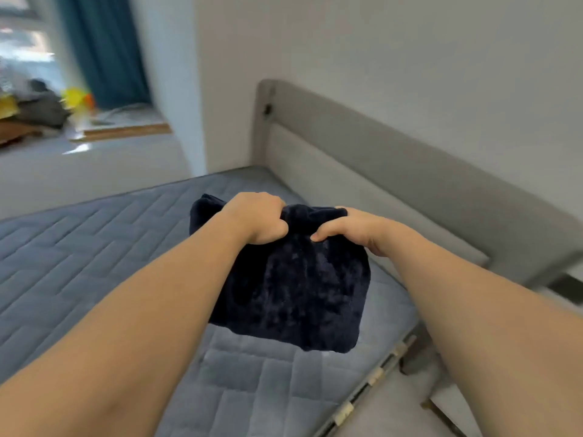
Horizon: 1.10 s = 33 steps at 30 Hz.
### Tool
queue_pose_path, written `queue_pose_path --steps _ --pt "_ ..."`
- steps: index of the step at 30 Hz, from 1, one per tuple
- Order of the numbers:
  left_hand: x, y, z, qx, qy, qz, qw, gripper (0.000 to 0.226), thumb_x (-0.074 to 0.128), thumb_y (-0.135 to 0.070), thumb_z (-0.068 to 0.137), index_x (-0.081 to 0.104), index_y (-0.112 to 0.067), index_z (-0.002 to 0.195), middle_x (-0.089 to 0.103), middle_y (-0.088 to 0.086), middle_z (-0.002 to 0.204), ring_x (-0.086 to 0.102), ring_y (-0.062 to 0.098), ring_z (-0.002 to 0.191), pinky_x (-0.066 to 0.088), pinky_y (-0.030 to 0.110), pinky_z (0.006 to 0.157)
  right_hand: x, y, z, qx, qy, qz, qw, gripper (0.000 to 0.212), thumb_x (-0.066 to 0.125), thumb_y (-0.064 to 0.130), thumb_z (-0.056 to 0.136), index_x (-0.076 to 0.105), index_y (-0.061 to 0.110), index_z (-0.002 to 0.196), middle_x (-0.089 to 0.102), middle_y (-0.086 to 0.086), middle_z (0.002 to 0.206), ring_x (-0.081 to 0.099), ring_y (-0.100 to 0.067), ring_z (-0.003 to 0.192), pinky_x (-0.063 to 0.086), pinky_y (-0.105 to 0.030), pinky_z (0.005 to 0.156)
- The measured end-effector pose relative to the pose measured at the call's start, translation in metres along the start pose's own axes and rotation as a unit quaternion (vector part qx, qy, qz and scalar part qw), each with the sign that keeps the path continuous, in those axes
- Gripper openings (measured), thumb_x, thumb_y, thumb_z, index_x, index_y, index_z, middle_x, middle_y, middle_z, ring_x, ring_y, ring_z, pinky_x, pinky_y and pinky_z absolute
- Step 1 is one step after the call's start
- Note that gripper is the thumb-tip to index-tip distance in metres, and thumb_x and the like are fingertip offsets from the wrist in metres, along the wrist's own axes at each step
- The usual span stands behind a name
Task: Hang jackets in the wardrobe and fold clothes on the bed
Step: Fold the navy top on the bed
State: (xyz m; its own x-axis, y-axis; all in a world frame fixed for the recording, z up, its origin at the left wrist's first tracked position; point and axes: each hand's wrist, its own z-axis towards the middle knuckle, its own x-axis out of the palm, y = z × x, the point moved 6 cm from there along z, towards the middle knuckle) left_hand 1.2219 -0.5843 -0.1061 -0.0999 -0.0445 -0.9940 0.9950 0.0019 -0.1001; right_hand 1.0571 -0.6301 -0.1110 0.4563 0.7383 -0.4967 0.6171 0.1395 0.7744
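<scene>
Both hands grip the far edge of a folded dark navy garment (284, 279), a plush, fleecy piece that lies over the right part of the mattress (79, 247), near the headboard (378, 159). The left hand (258, 217) is closed into a fist on the fabric, knuckles up, bunching the cloth at the garment's far middle. The right hand (350, 228) sits just beside it, to the right, with its thumb laid across the top of the cloth and its fingers curled round the far edge; the fingertips are hidden behind the fabric. The 2 hands are close together with a small ridge of gathered cloth between them. Whether the near part of the garment rests flat on the mattress or hangs slightly lifted cannot be told.

The mattress is bare, blue-grey and quilted. The grey padded headboard runs along the right against a pale wall (410, 58). At far left a teal curtain (104, 48) hangs by a bright window, with a blurred heap of dark and yellow things (41, 105) on the sill.
</scene>
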Motion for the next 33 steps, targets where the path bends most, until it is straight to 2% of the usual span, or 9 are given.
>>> queue_pose_path --steps 2,6,9,11,13,19,25,31,33 --pt "-0.028 -0.059 0.016 0.064 -0.014 0.010 0.998 0.025 0.043 -0.036 0.074 0.059 -0.022 0.088 0.062 -0.002 0.080 0.058 0.021 0.073 0.040 0.032 0.059 -0.039 -0.012 -0.057 0.010 -0.069 0.025 0.997 0.044 0.076 0.031 0.061 0.074 0.034 0.104 0.076 0.003 0.101 0.072 -0.017 0.091 0.054 -0.034 0.082" --pt "-0.079 -0.195 0.028 0.189 -0.030 0.020 0.981 0.029 0.041 -0.037 0.071 0.060 -0.024 0.090 0.060 -0.003 0.080 0.057 0.021 0.072 0.038 0.031 0.060 -0.105 -0.043 -0.185 0.031 -0.203 0.053 0.977 0.047 0.076 0.034 0.059 0.074 0.034 0.105 0.075 0.004 0.102 0.071 -0.018 0.095 0.053 -0.036 0.089" --pt "-0.117 -0.300 0.021 0.279 -0.053 0.013 0.959 0.032 0.039 -0.038 0.070 0.060 -0.026 0.091 0.062 -0.003 0.083 0.058 0.022 0.076 0.038 0.031 0.060 -0.141 -0.065 -0.287 0.044 -0.293 0.066 0.953 0.041 0.076 0.035 0.060 0.074 0.037 0.101 0.075 0.007 0.099 0.072 -0.016 0.092 0.053 -0.032 0.080" --pt "-0.139 -0.365 0.007 0.327 -0.068 0.002 0.943 0.026 0.040 -0.038 0.069 0.057 -0.027 0.084 0.058 -0.005 0.077 0.055 0.022 0.074 0.036 0.031 0.059 -0.161 -0.081 -0.353 0.055 -0.354 0.078 0.930 0.042 0.078 0.033 0.059 0.074 0.035 0.101 0.076 0.006 0.098 0.072 -0.017 0.090 0.054 -0.031 0.075" --pt "-0.155 -0.427 -0.011 0.370 -0.081 -0.008 0.926 0.025 0.041 -0.038 0.069 0.057 -0.026 0.084 0.058 -0.006 0.079 0.055 0.023 0.076 0.036 0.031 0.061 -0.175 -0.096 -0.415 0.066 -0.402 0.083 0.910 0.045 0.079 0.034 0.058 0.074 0.034 0.103 0.076 0.005 0.098 0.073 -0.017 0.090 0.054 -0.034 0.079" --pt "-0.179 -0.602 -0.075 0.482 -0.087 -0.033 0.871 0.017 0.048 -0.032 0.076 0.057 -0.025 0.089 0.061 -0.005 0.085 0.057 0.022 0.079 0.032 0.029 0.059 -0.187 -0.146 -0.595 0.127 -0.512 0.082 0.846 0.049 0.079 0.039 0.057 0.073 0.035 0.105 0.075 0.007 0.100 0.071 -0.019 0.097 0.052 -0.040 0.091" --pt "-0.191 -0.731 -0.139 0.562 -0.076 -0.058 0.822 0.020 0.047 -0.028 0.078 0.059 -0.026 0.094 0.063 -0.004 0.091 0.058 0.024 0.084 0.035 0.031 0.063 -0.183 -0.177 -0.730 0.180 -0.585 0.074 0.787 0.035 0.080 0.035 0.065 0.075 0.036 0.099 0.076 0.009 0.096 0.072 -0.016 0.092 0.054 -0.033 0.080" --pt "-0.201 -0.842 -0.207 0.631 -0.057 -0.082 0.770 0.026 0.044 -0.027 0.079 0.060 -0.027 0.098 0.063 -0.007 0.090 0.056 0.013 0.077 0.035 0.028 0.058 -0.165 -0.207 -0.847 0.218 -0.645 0.077 0.728 0.036 0.079 0.036 0.064 0.075 0.033 0.099 0.076 0.007 0.096 0.072 -0.016 0.091 0.054 -0.035 0.079" --pt "-0.202 -0.873 -0.226 0.654 -0.058 -0.090 0.749 0.025 0.044 -0.028 0.080 0.061 -0.026 0.098 0.063 -0.008 0.088 0.056 0.012 0.075 0.034 0.027 0.057 -0.160 -0.217 -0.879 0.227 -0.672 0.077 0.701 0.038 0.080 0.036 0.061 0.075 0.032 0.099 0.076 0.006 0.096 0.072 -0.018 0.092 0.054 -0.036 0.084"
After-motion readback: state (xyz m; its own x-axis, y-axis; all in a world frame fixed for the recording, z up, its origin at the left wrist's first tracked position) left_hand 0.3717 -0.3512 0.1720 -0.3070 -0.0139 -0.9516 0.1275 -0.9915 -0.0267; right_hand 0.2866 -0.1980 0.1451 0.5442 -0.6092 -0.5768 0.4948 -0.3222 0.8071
